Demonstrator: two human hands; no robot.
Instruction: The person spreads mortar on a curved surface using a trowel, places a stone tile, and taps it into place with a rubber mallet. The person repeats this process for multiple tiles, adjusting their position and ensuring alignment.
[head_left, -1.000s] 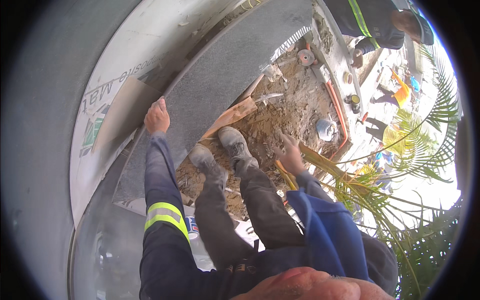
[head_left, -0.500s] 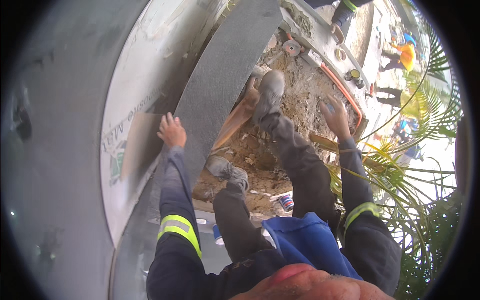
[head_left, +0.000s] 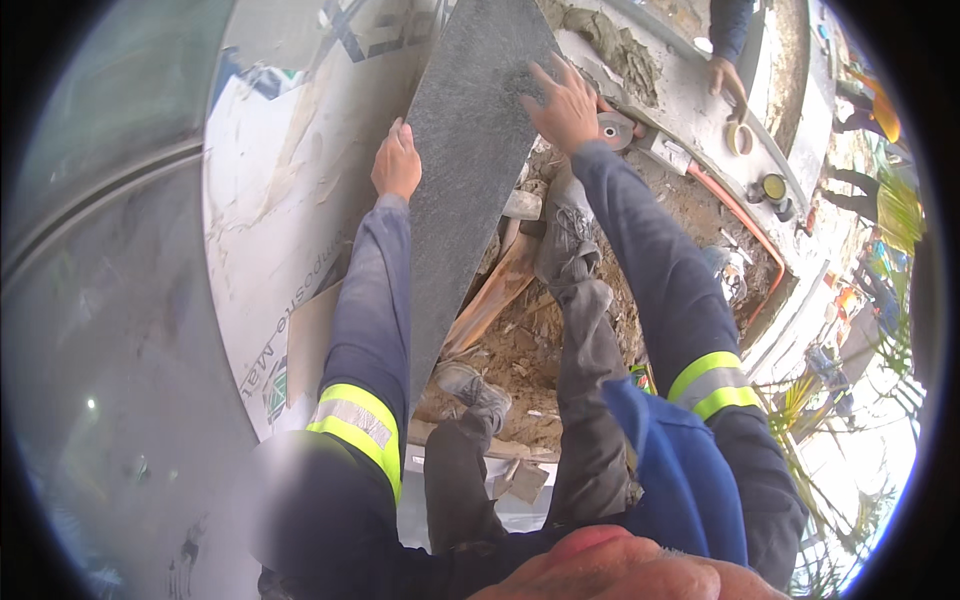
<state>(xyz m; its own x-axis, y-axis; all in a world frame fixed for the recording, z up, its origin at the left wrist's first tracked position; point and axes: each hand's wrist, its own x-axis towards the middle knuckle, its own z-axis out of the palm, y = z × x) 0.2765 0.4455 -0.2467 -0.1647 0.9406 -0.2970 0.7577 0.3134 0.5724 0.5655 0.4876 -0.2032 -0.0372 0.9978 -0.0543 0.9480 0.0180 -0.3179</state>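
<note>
A long dark-grey stone slab runs lengthwise in front of me, leaning toward the left. My left hand is closed on its left edge, fingers held together. Farther along, the spread fingers of my right hand lie over the slab's right edge. An angle grinder with a round disc sits just beyond my right wrist. Below the slab, a hammer lies near a piece of wood on the dirt, close to my shoes.
A white printed board stands along the left. On the right ledge are a tape roll, a small yellow-topped container and an orange hose. A co-worker's hand reaches in at the far right. Palm leaves hang at the right.
My right hand has swung from over the dirt on the right to the slab's right edge. My left hand has moved farther along the left edge. The view has shifted.
</note>
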